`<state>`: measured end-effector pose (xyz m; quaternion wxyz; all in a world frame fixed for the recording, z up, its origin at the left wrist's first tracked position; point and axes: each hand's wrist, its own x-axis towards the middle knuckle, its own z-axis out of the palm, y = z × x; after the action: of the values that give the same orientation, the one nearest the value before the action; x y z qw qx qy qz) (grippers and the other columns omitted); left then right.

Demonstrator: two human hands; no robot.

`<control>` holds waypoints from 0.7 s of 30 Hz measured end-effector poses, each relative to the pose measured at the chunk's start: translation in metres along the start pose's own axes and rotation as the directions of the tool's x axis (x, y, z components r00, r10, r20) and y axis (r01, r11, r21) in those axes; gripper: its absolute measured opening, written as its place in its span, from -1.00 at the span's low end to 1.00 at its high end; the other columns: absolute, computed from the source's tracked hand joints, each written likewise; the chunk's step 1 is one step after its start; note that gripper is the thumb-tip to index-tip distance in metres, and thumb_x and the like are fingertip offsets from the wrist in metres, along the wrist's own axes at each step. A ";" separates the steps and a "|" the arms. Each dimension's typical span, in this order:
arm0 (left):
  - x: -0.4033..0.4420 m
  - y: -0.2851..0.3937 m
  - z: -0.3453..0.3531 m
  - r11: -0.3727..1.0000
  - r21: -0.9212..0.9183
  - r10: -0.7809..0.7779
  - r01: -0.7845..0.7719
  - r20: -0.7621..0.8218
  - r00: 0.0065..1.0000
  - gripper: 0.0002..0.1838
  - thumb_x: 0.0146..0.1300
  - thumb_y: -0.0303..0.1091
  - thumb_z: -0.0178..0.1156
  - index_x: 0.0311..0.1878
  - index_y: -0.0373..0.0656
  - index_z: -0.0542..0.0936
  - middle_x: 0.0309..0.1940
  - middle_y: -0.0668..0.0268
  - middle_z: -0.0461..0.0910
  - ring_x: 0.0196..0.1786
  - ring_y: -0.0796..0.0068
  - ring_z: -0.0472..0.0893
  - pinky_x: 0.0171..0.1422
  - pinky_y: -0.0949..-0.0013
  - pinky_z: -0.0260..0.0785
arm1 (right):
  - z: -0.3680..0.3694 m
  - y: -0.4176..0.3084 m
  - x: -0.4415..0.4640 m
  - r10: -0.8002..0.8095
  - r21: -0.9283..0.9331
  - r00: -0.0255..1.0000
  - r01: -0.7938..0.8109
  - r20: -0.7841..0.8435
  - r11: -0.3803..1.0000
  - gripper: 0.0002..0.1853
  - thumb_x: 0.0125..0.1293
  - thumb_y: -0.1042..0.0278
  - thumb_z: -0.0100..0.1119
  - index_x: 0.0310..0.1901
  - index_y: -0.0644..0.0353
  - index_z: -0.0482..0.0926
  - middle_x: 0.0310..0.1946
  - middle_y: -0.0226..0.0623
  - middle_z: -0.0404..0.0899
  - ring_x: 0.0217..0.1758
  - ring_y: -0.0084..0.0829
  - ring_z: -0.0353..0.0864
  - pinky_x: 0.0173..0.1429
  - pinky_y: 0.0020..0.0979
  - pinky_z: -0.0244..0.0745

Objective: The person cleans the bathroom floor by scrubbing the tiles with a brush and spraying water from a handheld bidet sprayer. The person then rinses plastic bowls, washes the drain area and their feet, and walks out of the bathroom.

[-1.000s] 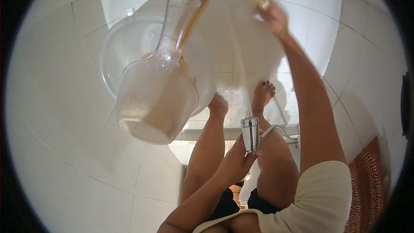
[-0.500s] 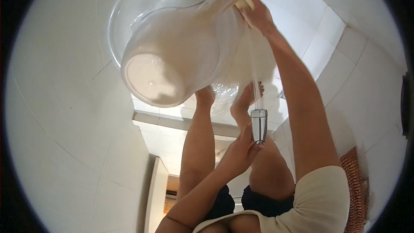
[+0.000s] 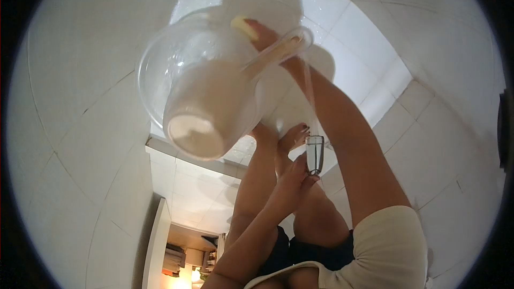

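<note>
My left hand [image 3: 296, 180] grips a chrome spray nozzle [image 3: 315, 155] above my knees, its head pointing away from me. A thin stream of water [image 3: 309, 85] comes from it. Farther off, my right hand [image 3: 258, 33] holds a pale yellow sponge [image 3: 243, 27] beside the white tiled surface. A whitish, translucent water dipper [image 3: 211, 96] is in front, close to the camera, its handle reaching across my right forearm. Behind the dipper is a large clear plastic basin [image 3: 143, 83]. What holds up the dipper and basin cannot be made out.
Wet white tiles [image 3: 332, 27] lie beyond my right hand. My bare feet [image 3: 292, 136] are past a raised ledge [image 3: 187, 156]. An open door [image 3: 157, 241] at lower left shows shelves with stacked items [image 3: 174, 259] and a glowing lamp [image 3: 196, 275].
My right hand with the sponge has shifted left and shows beyond the dipper handle. The dipper appears lower and smaller. The spray still runs in my left hand, and the camera view has turned slightly.
</note>
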<state>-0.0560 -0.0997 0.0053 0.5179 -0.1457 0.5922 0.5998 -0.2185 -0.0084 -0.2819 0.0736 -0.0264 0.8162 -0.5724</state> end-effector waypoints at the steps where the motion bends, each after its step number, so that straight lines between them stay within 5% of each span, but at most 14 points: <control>1: 0.002 -0.001 0.004 0.998 0.060 0.002 -0.002 -0.001 1.000 -0.47 0.17 -0.43 0.11 0.19 -0.28 0.20 -0.11 -0.04 0.43 -0.03 -0.01 0.47 0.01 0.16 0.31 | 0.007 -0.007 0.000 0.042 0.017 0.994 -0.044 0.096 0.999 -0.40 0.04 0.38 0.17 0.18 0.19 0.29 0.15 -0.12 0.34 0.23 -0.17 0.30 0.29 -0.31 0.21; 5: 0.012 0.029 0.005 0.976 0.213 0.040 -0.039 -0.002 0.999 -0.50 0.17 -0.41 0.12 0.17 -0.27 0.23 -0.12 -0.02 0.45 -0.09 0.03 0.51 -0.04 0.20 0.35 | -0.014 -0.037 -0.012 0.255 0.045 0.937 -0.273 0.240 0.961 -0.36 0.02 0.41 0.12 0.22 0.20 0.23 0.16 -0.10 0.32 0.24 -0.18 0.30 0.33 -0.32 0.13; 7: 0.021 0.040 0.003 0.956 0.260 0.153 -0.133 -0.057 0.987 -0.49 0.17 -0.41 0.12 0.17 -0.26 0.23 -0.10 0.00 0.45 -0.10 0.04 0.52 -0.05 0.19 0.37 | -0.028 -0.009 -0.027 0.451 -0.260 0.880 -0.475 -0.151 0.841 -0.36 0.02 0.33 0.16 0.20 0.20 0.26 0.13 -0.08 0.34 0.12 -0.25 0.41 0.20 -0.31 0.30; 9: 0.023 0.046 0.002 0.928 0.310 0.250 -0.204 -0.116 0.961 -0.49 0.17 -0.40 0.12 0.18 -0.25 0.23 -0.09 0.01 0.45 -0.11 0.05 0.53 -0.07 0.19 0.38 | -0.071 0.034 -0.062 0.520 0.037 0.755 -0.554 -0.400 0.832 -0.43 0.07 0.33 0.16 0.16 0.22 0.30 0.07 -0.02 0.38 0.10 -0.16 0.42 0.18 -0.28 0.32; 11: 0.033 0.048 -0.008 0.994 -0.091 -0.069 0.060 -0.110 0.991 -0.57 0.17 -0.41 0.11 0.12 -0.20 0.32 -0.01 0.10 0.48 0.03 0.19 0.52 0.10 0.25 0.34 | -0.130 0.038 -0.076 0.532 0.074 0.646 -0.596 -0.547 0.800 -0.46 0.09 0.30 0.17 0.13 0.26 0.33 0.00 -0.03 0.43 0.05 -0.13 0.44 0.13 -0.26 0.36; 12: 0.037 0.046 -0.015 0.979 -0.032 -0.202 0.201 -0.067 0.977 -0.57 0.20 -0.37 0.10 0.13 -0.20 0.32 0.03 0.10 0.46 0.08 0.17 0.49 0.13 0.24 0.31 | -0.158 0.069 -0.083 0.532 -0.110 0.652 -0.681 -0.541 0.724 -0.46 0.10 0.30 0.18 0.13 0.27 0.31 -0.04 -0.05 0.42 0.01 -0.21 0.45 0.05 -0.28 0.40; 14: 0.044 0.049 -0.015 0.990 0.032 -0.140 0.141 -0.031 0.990 -0.58 0.20 -0.36 0.09 0.13 -0.20 0.32 0.03 0.10 0.46 0.09 0.17 0.48 0.14 0.25 0.31 | -0.173 0.095 -0.078 0.473 -0.247 0.662 -0.698 -0.582 0.672 -0.46 0.11 0.33 0.18 0.12 0.30 0.30 -0.06 -0.05 0.42 0.01 -0.24 0.45 0.04 -0.29 0.40; 16: 0.055 0.048 -0.017 0.988 0.156 -0.030 0.010 0.124 0.992 -0.58 0.21 -0.35 0.08 0.13 -0.19 0.32 0.02 0.12 0.46 0.12 0.14 0.47 0.14 0.25 0.30 | -0.164 0.052 -0.028 0.424 -0.118 0.623 -0.641 -0.657 0.759 -0.52 0.14 0.41 0.12 0.10 0.37 0.32 0.01 0.01 0.40 0.10 -0.10 0.41 0.20 -0.27 0.27; 18: 0.062 0.047 -0.014 0.995 0.082 -0.065 0.058 0.084 0.994 -0.58 0.21 -0.36 0.08 0.13 -0.18 0.31 0.02 0.12 0.46 0.11 0.16 0.47 0.14 0.26 0.30 | -0.158 0.061 0.013 0.246 -0.364 0.769 -0.525 -0.590 0.770 -0.48 0.12 0.43 0.11 0.15 0.28 0.30 -0.01 0.00 0.43 0.08 -0.05 0.41 0.16 -0.24 0.31; 19: 0.064 0.048 -0.012 0.996 0.008 -0.090 0.090 0.063 0.994 -0.58 0.20 -0.37 0.07 0.13 -0.18 0.31 0.03 0.12 0.45 0.10 0.18 0.47 0.14 0.27 0.30 | -0.151 0.055 0.038 0.300 -0.290 0.799 -0.496 -0.522 0.818 -0.47 0.12 0.43 0.10 0.18 0.24 0.29 0.02 -0.01 0.42 0.11 -0.06 0.39 0.17 -0.24 0.30; 21: 0.073 0.045 -0.016 0.993 0.003 -0.120 0.120 0.055 0.991 -0.59 0.19 -0.40 0.08 0.12 -0.18 0.30 0.02 0.12 0.45 0.08 0.22 0.48 0.13 0.29 0.30 | -0.135 0.055 0.085 0.219 -0.441 0.875 -0.416 -0.431 0.795 -0.46 0.10 0.39 0.11 0.17 0.20 0.30 0.02 0.01 0.42 0.10 -0.03 0.39 0.19 -0.19 0.30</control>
<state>-0.1294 -0.0697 -0.0310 0.5690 -0.1647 0.5678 0.5715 -0.3208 0.1250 -0.2958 0.0102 0.1991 0.9317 -0.3035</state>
